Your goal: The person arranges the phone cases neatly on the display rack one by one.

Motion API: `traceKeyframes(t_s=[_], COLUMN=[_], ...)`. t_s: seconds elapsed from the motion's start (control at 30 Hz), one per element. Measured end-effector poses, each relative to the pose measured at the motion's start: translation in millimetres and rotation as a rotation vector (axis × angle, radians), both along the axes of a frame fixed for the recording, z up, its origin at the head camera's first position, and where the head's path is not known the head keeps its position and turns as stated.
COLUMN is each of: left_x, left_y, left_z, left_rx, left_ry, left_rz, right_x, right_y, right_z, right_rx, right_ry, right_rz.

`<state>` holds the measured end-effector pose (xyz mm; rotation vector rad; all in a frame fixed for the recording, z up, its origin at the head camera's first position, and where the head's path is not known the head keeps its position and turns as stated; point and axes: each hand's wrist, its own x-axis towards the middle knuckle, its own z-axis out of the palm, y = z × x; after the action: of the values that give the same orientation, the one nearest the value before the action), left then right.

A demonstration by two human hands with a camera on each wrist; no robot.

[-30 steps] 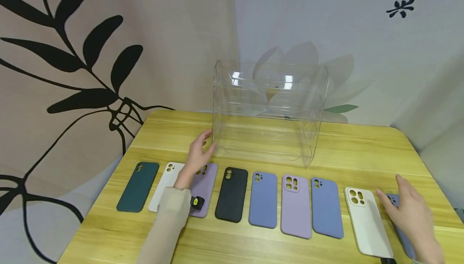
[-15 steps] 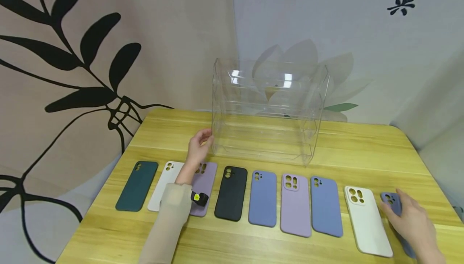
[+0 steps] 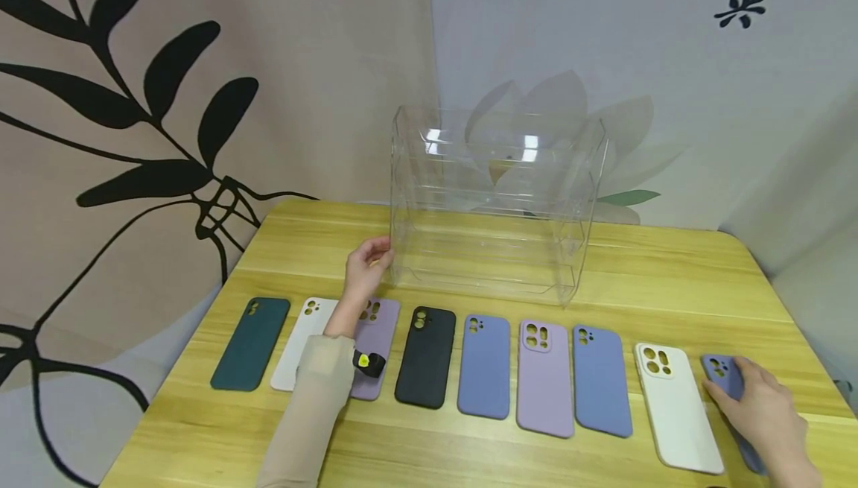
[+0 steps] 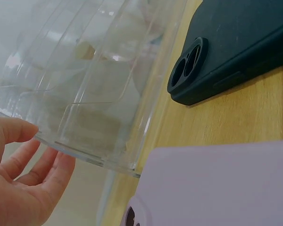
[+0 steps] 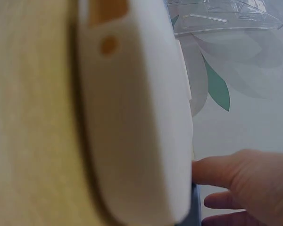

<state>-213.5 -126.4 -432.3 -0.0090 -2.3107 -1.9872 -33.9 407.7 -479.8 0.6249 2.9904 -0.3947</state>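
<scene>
Nearest you, at the right, your right hand (image 3: 764,406) has come down over the end blue case (image 3: 731,382) during the last second; earlier it was spread wider above it. Your thumb now sits at the case's left edge and your fingers reach over its far side, so you appear to grip it, though your hand hides much of the hold. The case lies flat on the bench (image 3: 469,466), which suggests the pick-up is only at its grasp. Just beside it lies the cream case (image 3: 680,413), which looms large in your right wrist view. Leftward along the same row you have a second blue case (image 3: 602,387), a lilac case (image 3: 546,391), a third blue case (image 3: 484,380), a black case (image 3: 425,361), a purple case (image 3: 383,331) and a white case (image 3: 295,357), both partly under your left forearm, and a dark green case (image 3: 251,346). Beyond the row, your left hand (image 3: 365,268) has also drawn in: its thumb and fingers, looser a second ago, now meet at the side wall of the clear stand (image 3: 496,205) and seem to pinch its edge; how firmly, you cannot tell. The stand's see-through tiers show only reflections and the patterned curtain (image 3: 322,78) behind; all nine cases lie outside it.
</scene>
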Motion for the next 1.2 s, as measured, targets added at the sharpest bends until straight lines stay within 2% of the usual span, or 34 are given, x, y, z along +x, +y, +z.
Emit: traceKeyframes(t_s=[0.1,0.17,0.37,0.53,0.83,1.2], left_x=[-9.1,-11.3,-12.3,-10.8,-9.5,-11.6], left_y=[-2.1,-2.1,-2.6,-2.5,-2.9,-2.9], left_z=[-15.2,-18.9,-17.7,-15.0,-16.6,-17.5], left_rx=[0.000,-0.007,-0.025,-0.022,-0.013,-0.035], left_ry=[0.009,0.015,0.026,0.013,0.003,0.018], left_rz=[0.019,0.026,0.024,0.021,0.015,0.012], right_x=[-1.6,-3.1,-6.4,-6.5,-7.3,-7.4], right_y=[0.8,1.4,3.1,6.3,10.7,6.9], right_z=[-1.3,-1.1,2.4,3.9,2.7,9.4], right_rx=[0.003,-0.002,-0.020,-0.032,-0.053,-0.068], right_ry=[0.007,-0.002,-0.063,-0.014,0.055,0.091], right_rz=[-0.005,-0.014,-0.038,-0.006,-0.017,-0.023])
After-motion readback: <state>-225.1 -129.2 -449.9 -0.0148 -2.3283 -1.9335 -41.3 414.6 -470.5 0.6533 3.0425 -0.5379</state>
